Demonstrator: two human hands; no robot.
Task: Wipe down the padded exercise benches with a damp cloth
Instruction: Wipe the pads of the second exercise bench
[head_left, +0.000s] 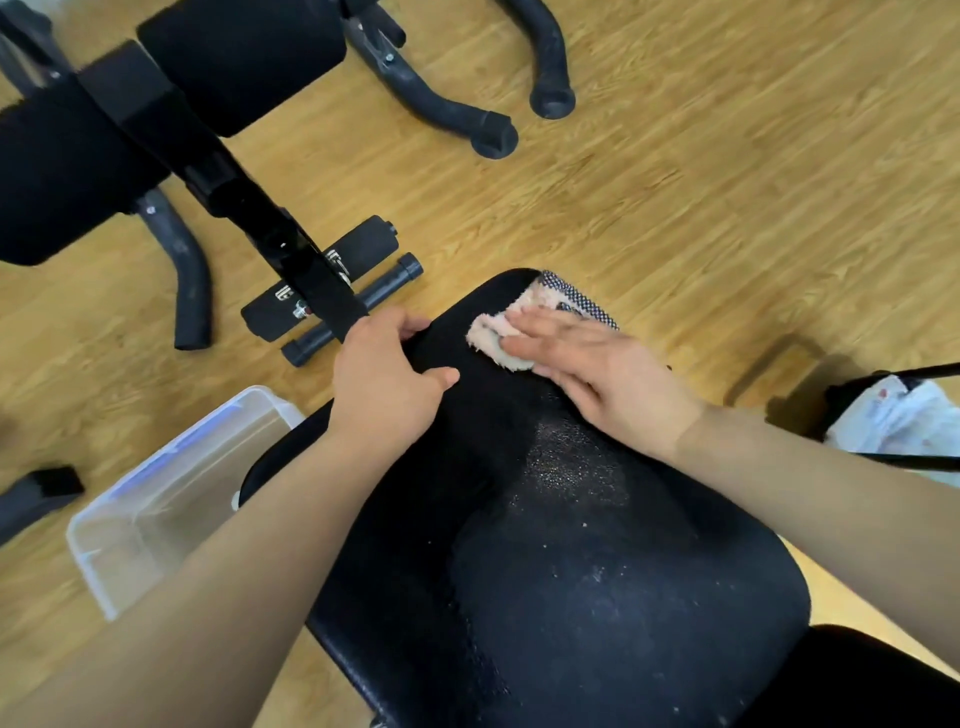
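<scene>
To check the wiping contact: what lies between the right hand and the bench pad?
The pink cloth, pressed under the right hand on the bench pad; head view.

A clear plastic tub (171, 499) with a bluish rim sits on the floor below and left of the left hand (387, 379). Farther left, at the frame's edge, lies a dark blocky object (39, 491), too blurred to identify. Light wood-grain flooring (701, 182) spreads out beyond both hands. Well to the right of the right hand (597, 364), a crumpled white plastic bag (893, 421) with reddish marks rests between thin black bars (924, 370).
</scene>
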